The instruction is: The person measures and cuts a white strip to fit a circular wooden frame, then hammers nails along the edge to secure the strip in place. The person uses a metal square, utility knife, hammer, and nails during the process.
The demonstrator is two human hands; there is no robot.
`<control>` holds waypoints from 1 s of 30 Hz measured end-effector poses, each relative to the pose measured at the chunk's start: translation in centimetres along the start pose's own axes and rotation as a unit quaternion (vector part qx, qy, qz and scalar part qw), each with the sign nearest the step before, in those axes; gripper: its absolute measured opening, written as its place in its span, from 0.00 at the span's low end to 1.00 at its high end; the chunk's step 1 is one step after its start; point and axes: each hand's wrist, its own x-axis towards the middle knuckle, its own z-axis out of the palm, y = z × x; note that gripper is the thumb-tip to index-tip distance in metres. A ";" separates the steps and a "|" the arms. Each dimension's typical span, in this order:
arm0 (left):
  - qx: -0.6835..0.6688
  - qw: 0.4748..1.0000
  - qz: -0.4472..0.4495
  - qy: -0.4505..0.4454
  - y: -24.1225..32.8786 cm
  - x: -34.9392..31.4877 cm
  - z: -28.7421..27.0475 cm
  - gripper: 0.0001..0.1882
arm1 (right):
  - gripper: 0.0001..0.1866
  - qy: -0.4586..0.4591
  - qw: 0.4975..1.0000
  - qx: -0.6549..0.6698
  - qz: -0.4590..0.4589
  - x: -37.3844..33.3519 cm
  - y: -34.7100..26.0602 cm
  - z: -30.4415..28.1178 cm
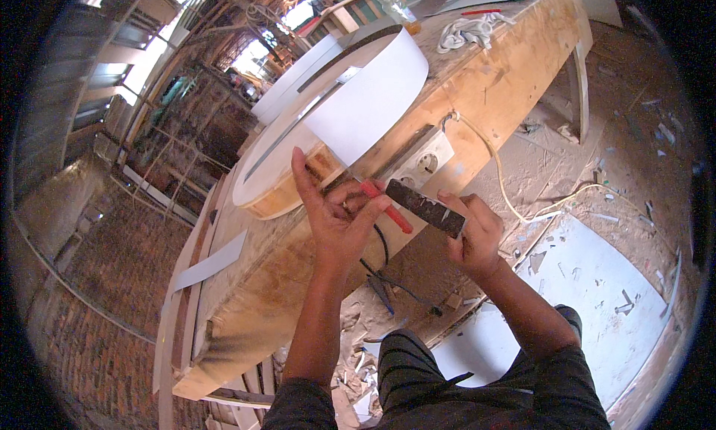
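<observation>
a reddish brick wall (89,348) fills the lower left, with dark grey panels (56,79) above it. daylight glares through a gap (139,72) at the upper left and through openings at the far end. a long wooden workbench (514,76) crosses the room at a slant. scraps litter the brown, dusty floor (488,161) and a white sheet (597,270) lying on it.

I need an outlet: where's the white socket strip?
In the head view, the white socket strip is right of centre, on the near side of the wooden workbench, just above the dark block in the right hand.
</observation>
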 end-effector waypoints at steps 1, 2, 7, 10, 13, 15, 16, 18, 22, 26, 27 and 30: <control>-0.004 1.000 0.000 0.000 -0.1 0.0 0.0 0.69 | 0.22 0.006 1.000 0.002 -0.007 0.0 0.1 0.1; -0.001 1.000 0.002 -0.001 0.0 0.0 0.1 0.69 | 0.22 0.012 1.000 0.003 -0.014 0.1 0.2 0.2; 0.010 1.000 0.021 -0.001 0.0 0.1 0.1 0.68 | 0.22 0.022 0.999 0.019 -0.012 0.3 -0.1 0.4; 0.011 1.000 0.016 0.003 0.0 0.2 0.3 0.68 | 0.22 0.018 1.000 0.019 -0.014 0.3 0.1 0.3; 0.009 1.000 0.023 0.000 -0.2 0.2 0.1 0.68 | 0.21 0.014 1.000 0.021 -0.011 0.3 0.1 0.4; 0.003 1.000 0.023 -0.002 0.0 0.3 0.2 0.68 | 0.21 0.015 1.000 0.027 -0.003 0.3 0.0 0.3; -0.002 1.000 0.022 -0.002 0.1 0.3 0.2 0.68 | 0.22 0.015 0.999 0.030 -0.004 0.3 0.0 0.3; 0.024 1.000 0.015 0.002 0.0 0.2 0.1 0.68 | 0.23 0.011 0.999 0.032 -0.008 0.3 0.1 0.2; 0.001 1.000 0.015 0.005 -0.1 0.2 0.0 0.67 | 0.24 0.020 0.999 0.035 -0.023 2.5 -0.7 0.0; -0.014 1.000 -0.023 -0.002 0.3 0.2 -0.1 0.66 | 0.26 0.020 0.999 0.007 -0.049 5.2 -1.3 0.6; -0.041 0.999 -0.031 0.005 0.6 0.2 0.3 0.66 | 0.26 0.019 0.998 -0.001 -0.062 5.5 -1.4 0.7; -0.045 0.998 -0.042 0.013 1.1 0.2 0.7 0.65 | 0.26 -0.012 0.998 -0.015 -0.053 6.1 -2.0 0.9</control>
